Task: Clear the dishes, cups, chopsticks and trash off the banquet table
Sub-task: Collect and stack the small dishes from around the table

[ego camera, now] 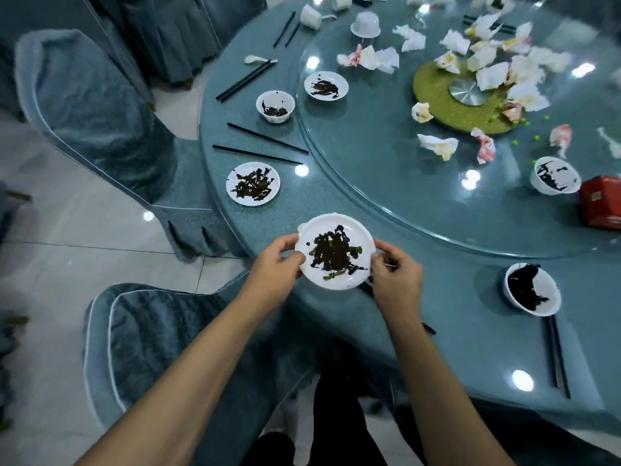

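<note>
plate: dirty white plate (pixel 337 252), lower centre, over the surface (pixel 470 317) edge
left grip (pixel 277 260): I'm pinching its left rim
right grip (pixel 396 269): I'm pinching its right rim

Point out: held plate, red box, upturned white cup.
held plate (pixel 353 230), head view, bare white rim at its far edge.
red box (pixel 599 203), head view, its front face at the right edge.
upturned white cup (pixel 365 23), head view, middle of its side.

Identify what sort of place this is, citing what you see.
Probably a restaurant banquet room: a large round table with a glass turntable, fabric-covered chairs, and many used plates, chopsticks and crumpled napkins.
</note>
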Demonstrator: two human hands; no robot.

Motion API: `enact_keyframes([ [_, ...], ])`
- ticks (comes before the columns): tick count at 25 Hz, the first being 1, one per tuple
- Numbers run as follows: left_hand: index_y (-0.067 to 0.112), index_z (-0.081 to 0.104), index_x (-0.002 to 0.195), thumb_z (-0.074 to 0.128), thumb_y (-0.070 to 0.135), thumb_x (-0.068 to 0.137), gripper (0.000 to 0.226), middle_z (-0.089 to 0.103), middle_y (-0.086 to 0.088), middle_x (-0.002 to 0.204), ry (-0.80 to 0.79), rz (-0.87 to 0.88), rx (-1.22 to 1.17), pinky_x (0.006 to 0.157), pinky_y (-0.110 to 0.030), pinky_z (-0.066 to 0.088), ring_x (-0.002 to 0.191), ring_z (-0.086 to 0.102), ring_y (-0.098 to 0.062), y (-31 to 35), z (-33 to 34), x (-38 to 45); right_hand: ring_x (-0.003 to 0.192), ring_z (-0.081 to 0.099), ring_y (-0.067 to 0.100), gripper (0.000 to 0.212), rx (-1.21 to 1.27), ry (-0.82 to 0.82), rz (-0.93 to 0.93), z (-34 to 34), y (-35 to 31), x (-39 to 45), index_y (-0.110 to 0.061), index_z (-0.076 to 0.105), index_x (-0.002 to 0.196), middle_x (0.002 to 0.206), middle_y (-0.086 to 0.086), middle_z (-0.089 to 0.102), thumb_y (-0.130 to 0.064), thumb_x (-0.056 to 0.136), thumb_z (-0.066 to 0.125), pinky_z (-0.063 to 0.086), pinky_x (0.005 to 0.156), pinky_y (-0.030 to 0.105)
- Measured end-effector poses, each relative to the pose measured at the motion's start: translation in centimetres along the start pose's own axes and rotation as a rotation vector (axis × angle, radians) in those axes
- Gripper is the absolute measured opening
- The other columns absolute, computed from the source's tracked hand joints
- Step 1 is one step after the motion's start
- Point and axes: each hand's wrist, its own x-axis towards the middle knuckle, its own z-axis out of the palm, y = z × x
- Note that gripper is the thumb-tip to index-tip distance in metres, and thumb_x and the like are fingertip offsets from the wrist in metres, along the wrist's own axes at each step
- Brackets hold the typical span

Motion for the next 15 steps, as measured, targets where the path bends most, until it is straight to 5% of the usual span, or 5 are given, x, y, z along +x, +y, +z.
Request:
enact_keyframes([
  [2,0.021,0.065,0.123,0.058,0.007,0.092,0.035,0.074,0.017,0.088,0.024,0.006,0.014,0.096,-0.047,0.056,0.078,0.072,-0.004,-0.1,-1.3,-1.4,0.064,0.063,-0.009,0.022,-0.009,0.018,-0.032,0.2,-0.4,-2.0,-0.017,0.076,0.111,0.082,-0.006,0.074,-0.010,0.095,0.064,0.050,0.069,0.008],
  [3,0.020,0.065,0.124,0.057,0.005,0.093,0.035,0.074,0.014,0.092,0.033,0.012,0.018,0.096,-0.047,0.056,0.080,0.072,-0.006,-0.1,-2.0,-2.3,0.064,0.062,-0.010,0.022,-0.004,0.012,-0.033,0.4,-0.8,-3.0,-0.018,0.076,0.111,0.079,-0.010,0.072,-0.011,0.095,0.064,0.049,0.069,0.008],
  [8,0.011,0.064,0.129,0.055,0.000,0.096,0.036,0.071,0.006,0.097,0.085,0.057,-0.004,0.089,-0.036,0.058,0.076,0.070,-0.001,0.0,-4.1,-5.8,0.067,0.065,-0.004,0.020,0.022,-0.033,-0.032,0.8,-2.3,-5.8,-0.027,0.075,0.105,0.078,-0.014,0.072,-0.013,0.094,0.064,0.057,0.077,0.028],
  [11,0.011,0.061,0.131,0.053,-0.001,0.097,0.037,0.070,0.001,0.110,0.107,0.061,-0.031,0.090,-0.032,0.058,0.091,0.069,-0.009,0.2,-4.6,-7.1,0.073,0.070,0.005,0.020,0.031,-0.073,-0.029,1.2,-2.6,-6.2,-0.025,0.076,0.105,0.080,-0.012,0.074,-0.015,0.093,0.064,0.061,0.083,0.038],
  [15,0.016,0.064,0.120,0.051,-0.004,0.097,0.033,0.071,0.000,0.113,0.145,0.062,-0.074,0.071,-0.019,0.058,0.094,0.068,-0.009,0.0,-5.4,-8.7,0.081,0.073,0.015,0.023,0.058,-0.124,-0.021,2.2,-2.4,-6.8,-0.021,0.078,0.108,0.085,-0.005,0.077,-0.013,0.093,0.063,0.060,0.087,0.047],
])
